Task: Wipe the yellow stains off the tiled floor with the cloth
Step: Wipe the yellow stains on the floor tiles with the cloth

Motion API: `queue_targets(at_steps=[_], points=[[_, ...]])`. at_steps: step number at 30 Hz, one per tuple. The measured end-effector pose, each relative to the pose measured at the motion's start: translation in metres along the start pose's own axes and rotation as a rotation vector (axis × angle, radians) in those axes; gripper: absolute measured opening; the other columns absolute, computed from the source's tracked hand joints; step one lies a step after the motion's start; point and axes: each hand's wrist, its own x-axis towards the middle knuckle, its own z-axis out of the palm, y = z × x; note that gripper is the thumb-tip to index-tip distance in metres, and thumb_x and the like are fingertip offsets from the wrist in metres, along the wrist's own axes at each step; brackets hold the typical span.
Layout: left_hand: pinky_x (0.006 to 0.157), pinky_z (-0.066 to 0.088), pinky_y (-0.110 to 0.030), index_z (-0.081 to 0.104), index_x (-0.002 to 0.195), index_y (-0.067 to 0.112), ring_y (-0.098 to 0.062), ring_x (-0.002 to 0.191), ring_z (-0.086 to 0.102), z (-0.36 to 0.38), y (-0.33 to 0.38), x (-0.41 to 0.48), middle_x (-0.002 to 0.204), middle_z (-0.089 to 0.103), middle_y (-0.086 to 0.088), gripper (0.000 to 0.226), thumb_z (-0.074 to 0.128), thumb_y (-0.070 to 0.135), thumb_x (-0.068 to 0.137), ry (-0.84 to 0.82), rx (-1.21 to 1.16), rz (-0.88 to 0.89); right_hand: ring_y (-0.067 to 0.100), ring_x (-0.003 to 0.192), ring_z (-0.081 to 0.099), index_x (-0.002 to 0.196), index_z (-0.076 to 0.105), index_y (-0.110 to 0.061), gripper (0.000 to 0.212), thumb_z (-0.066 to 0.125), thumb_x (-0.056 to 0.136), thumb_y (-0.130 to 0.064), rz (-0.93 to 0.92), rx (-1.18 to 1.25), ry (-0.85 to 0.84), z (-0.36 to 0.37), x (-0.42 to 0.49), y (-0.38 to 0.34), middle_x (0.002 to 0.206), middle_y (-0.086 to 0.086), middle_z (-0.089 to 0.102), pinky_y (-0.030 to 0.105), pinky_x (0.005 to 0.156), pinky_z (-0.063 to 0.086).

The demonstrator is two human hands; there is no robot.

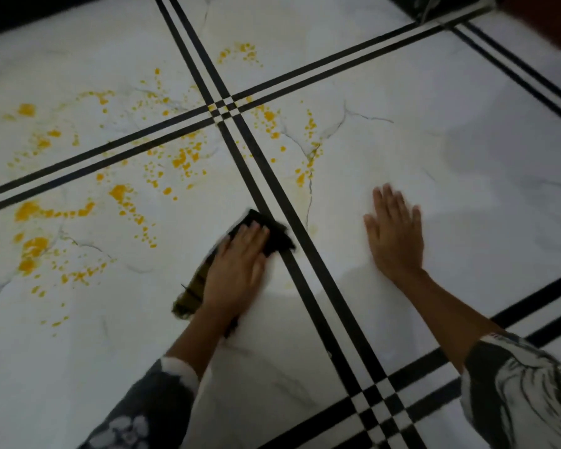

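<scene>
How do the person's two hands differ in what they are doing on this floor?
The left hand presses flat on the dark cloth; the right hand rests on bare tile, holding nothing. The left hand is on the heavily spattered tile with yellow stains; the right hand is across the black stripes, on a cleaner tile. Both lie palm down, fingers straight.

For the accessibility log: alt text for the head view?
A person's left hand presses a dark cloth onto a white tiled floor beside black stripes, while the right hand rests flat on the tile to its right. Yellow stains spatter the tiles to the left and ahead, not yet wiped.
</scene>
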Motion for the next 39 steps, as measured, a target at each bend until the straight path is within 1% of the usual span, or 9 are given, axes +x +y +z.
queue_targets(at_steps=[4,8,11,18,25,28,31,35,39], points=[[0.117,0.001,-0.044,0.011,0.15,0.021,-0.023,0.147,0.005,0.011,0.04,0.065,0.159,0.01,-0.004,0.057,0.01,0.039,0.096,0.058,0.076,-0.275,0.027,0.14,0.031,0.144,0.031,-0.011,0.06,0.015,0.093,-0.039,0.003,-0.012,-0.014,0.007,-0.004,0.006,0.152,0.01,0.032,0.048,0.113,0.019],[0.116,0.01,-0.044,0.028,0.147,0.017,-0.023,0.142,0.026,0.031,0.12,0.042,0.153,0.03,-0.006,0.058,0.017,0.037,0.094,0.011,0.033,-0.023,0.026,0.139,0.034,0.144,0.032,-0.012,0.061,0.014,0.092,-0.039,0.011,-0.022,-0.015,0.006,-0.003,0.006,0.151,0.009,0.033,0.048,0.112,0.021],[0.117,0.017,-0.043,0.036,0.143,0.016,-0.022,0.138,0.034,0.034,0.1,-0.011,0.148,0.039,-0.004,0.053,0.028,0.036,0.095,0.013,0.05,0.063,0.022,0.142,0.026,0.146,0.026,-0.015,0.066,0.007,0.09,-0.042,0.018,-0.032,-0.03,0.007,-0.002,0.006,0.154,0.005,0.026,0.044,0.115,0.014],[0.117,-0.003,-0.041,0.009,0.15,0.018,-0.02,0.147,0.005,0.024,0.085,0.053,0.159,0.009,-0.004,0.056,0.015,0.038,0.098,0.068,-0.018,-0.41,0.02,0.145,0.018,0.148,0.019,-0.017,0.059,0.013,0.094,-0.04,0.025,-0.037,-0.043,0.007,-0.003,0.005,0.157,0.003,0.018,0.042,0.117,0.007],[0.115,-0.012,-0.03,0.007,0.147,0.026,-0.012,0.145,0.001,0.022,0.079,0.006,0.155,0.004,0.007,0.057,0.005,0.045,0.093,-0.074,-0.004,0.17,0.019,0.145,0.016,0.147,0.022,-0.016,0.055,0.02,0.098,-0.04,0.041,0.03,-0.037,0.001,-0.002,0.004,0.157,0.004,0.018,0.042,0.117,0.006],[0.116,-0.006,-0.036,0.009,0.148,0.026,-0.018,0.146,0.0,0.008,0.019,0.03,0.156,0.003,0.001,0.056,0.008,0.044,0.095,0.056,0.066,-0.146,0.021,0.145,0.018,0.146,0.027,-0.016,0.065,0.007,0.09,-0.043,-0.017,0.065,0.019,-0.005,0.012,-0.009,0.156,0.004,0.022,0.041,0.117,0.006],[0.117,-0.002,-0.046,0.01,0.15,0.024,-0.021,0.147,0.001,0.003,0.016,0.111,0.159,0.006,-0.002,0.053,0.018,0.038,0.1,0.09,0.032,-0.396,0.02,0.146,0.015,0.147,0.025,-0.016,0.057,0.017,0.094,-0.036,-0.063,0.068,-0.009,-0.001,0.041,-0.017,0.157,0.003,0.018,0.039,0.117,0.004],[0.117,0.005,-0.046,0.018,0.149,0.021,-0.02,0.145,0.014,0.017,0.07,0.145,0.157,0.019,0.0,0.055,0.014,0.037,0.096,0.064,0.015,-0.129,0.018,0.146,0.011,0.148,0.021,-0.017,0.048,0.028,0.101,-0.026,-0.008,0.083,0.0,0.004,0.084,-0.03,0.158,0.004,0.014,0.037,0.117,0.002],[0.118,0.013,-0.042,0.031,0.145,0.02,-0.019,0.141,0.028,0.015,0.044,0.07,0.151,0.033,0.001,0.054,0.015,0.042,0.098,0.014,0.084,0.084,0.018,0.146,0.009,0.148,0.019,-0.016,0.05,0.029,0.1,-0.029,-0.04,0.069,-0.014,0.004,0.116,-0.037,0.158,0.003,0.012,0.039,0.117,0.001]])
